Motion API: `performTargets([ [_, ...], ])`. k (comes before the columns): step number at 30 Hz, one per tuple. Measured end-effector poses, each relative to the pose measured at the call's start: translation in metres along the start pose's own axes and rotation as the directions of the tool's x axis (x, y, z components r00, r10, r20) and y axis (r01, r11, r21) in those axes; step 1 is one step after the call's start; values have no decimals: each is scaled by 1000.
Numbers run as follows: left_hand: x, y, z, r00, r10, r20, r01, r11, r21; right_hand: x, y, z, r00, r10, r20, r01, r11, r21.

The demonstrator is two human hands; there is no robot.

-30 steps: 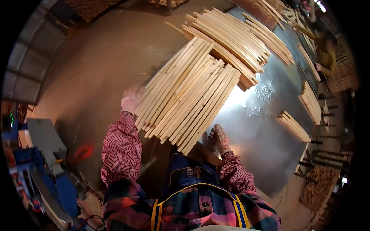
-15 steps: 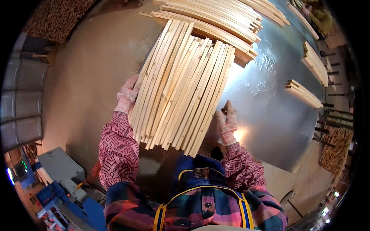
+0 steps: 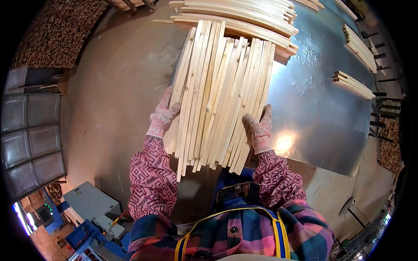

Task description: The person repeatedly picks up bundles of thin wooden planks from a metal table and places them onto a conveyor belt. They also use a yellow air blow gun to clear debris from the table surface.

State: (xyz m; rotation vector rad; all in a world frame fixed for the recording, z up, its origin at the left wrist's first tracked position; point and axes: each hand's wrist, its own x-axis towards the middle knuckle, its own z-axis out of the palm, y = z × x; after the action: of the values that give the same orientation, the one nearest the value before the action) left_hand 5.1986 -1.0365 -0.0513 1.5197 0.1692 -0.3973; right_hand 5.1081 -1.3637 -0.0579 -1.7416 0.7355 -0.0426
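A wide layer of long, pale wooden strips (image 3: pixel 217 95) lies side by side in front of me, with uneven ends. My left hand (image 3: pixel 164 114), in a whitish-pink knit glove, grips its left edge, the thumb over the top and the fingers along the side. On the right edge, my right hand (image 3: pixel 260 126), gloved alike, has its thumb on the outer strips and its fingers along their side. Both palms bear on the strips from opposite sides. What lies beneath the strips is mostly hidden.
Beyond the strips, a larger pile of wooden strips (image 3: pixel 235 15) lies crosswise. A shiny metal tabletop (image 3: pixel 322 126) extends to the right, bearing smaller bundles (image 3: pixel 355 85) near its far edge. A grey box and blue machine (image 3: pixel 89 235) stand at lower left. Stacked wood (image 3: pixel 56 35) rises at upper left.
My right hand has come in from beside the strips and now touches their right edge. My left hand has its thumb laid over the left strips. The view has shifted a little.
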Motion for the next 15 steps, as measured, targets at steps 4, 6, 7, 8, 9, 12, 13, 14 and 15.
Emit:
performTargets([
  [4, 13, -14, -12, 986, -154, 66, 158, 986, -62, 17, 21, 0, 984, 122, 132, -130, 990, 49],
  [6, 15, -8, -13, 979, -176, 104, 181, 983, -41, 14, -6, -3, 945, 185, 270, -267, 913, 310],
  [7, 13, -9, -12, 974, -192, 117, 197, 980, -34, 13, -18, -5, 912, 189, 364, -355, 807, 471],
  [8, 12, -15, -13, 971, -204, 124, 210, 977, -36, 14, -22, -9, 905, 204, 373, -370, 811, 453],
  [9, 10, -23, -12, 968, -214, 129, 221, 975, -39, 16, -25, -13, 898, 218, 383, -384, 815, 435],
  [12, -8, -30, -1, 964, -218, 148, 235, 966, -105, 25, -24, -31, 881, 171, 441, -383, 805, 453],
  [13, -16, -32, 8, 964, -215, 158, 237, 962, -138, 27, -21, -40, 876, 141, 461, -376, 799, 470],
  [14, -27, -33, 16, 963, -226, 149, 247, 959, -141, 27, -24, -48, 862, 161, 481, -390, 815, 427],
  [15, -38, -33, 25, 961, -236, 140, 256, 956, -146, 25, -30, -56, 847, 181, 500, -403, 831, 383],
])
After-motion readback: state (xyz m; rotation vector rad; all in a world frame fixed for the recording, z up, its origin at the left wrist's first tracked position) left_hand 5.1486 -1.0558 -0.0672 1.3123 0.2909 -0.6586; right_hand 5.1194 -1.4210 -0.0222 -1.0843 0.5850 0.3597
